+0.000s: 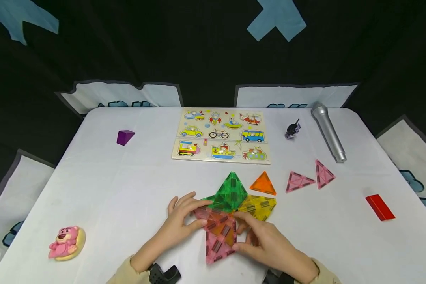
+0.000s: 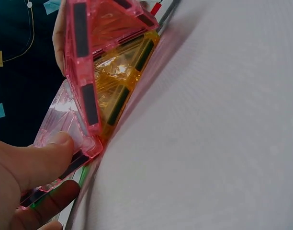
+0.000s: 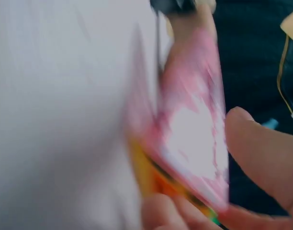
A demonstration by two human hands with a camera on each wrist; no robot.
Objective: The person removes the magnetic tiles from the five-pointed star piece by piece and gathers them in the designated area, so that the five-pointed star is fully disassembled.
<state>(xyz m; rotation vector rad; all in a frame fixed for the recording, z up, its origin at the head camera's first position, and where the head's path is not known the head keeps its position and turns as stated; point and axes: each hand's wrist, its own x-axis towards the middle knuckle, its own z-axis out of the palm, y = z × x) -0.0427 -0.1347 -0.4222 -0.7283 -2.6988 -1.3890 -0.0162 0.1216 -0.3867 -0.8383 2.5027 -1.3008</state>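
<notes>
A cluster of joined magnetic tiles lies on the white table (image 1: 120, 189): a green triangle (image 1: 230, 191), a yellow tile (image 1: 259, 207), an orange tile (image 1: 224, 230) and pink tiles (image 1: 216, 246). My left hand (image 1: 200, 215) pinches a pink tile at the cluster's left side; in the left wrist view its thumb (image 2: 55, 148) presses a pink tile's corner (image 2: 82, 62), raised on edge over the orange tile (image 2: 120, 81). My right hand (image 1: 239, 232) grips the pink tile from the right. The right wrist view is blurred, with a pink tile (image 3: 194, 129) between its fingers (image 3: 261, 153).
Loose tiles lie right of the cluster: an orange triangle (image 1: 263, 184) and two pink triangles (image 1: 298, 181). A vehicle puzzle board (image 1: 221, 136) sits behind. Around the table are a purple block (image 1: 125, 137), a silver microphone (image 1: 328, 132), a red block (image 1: 380, 207) and a pink bear toy (image 1: 66, 242).
</notes>
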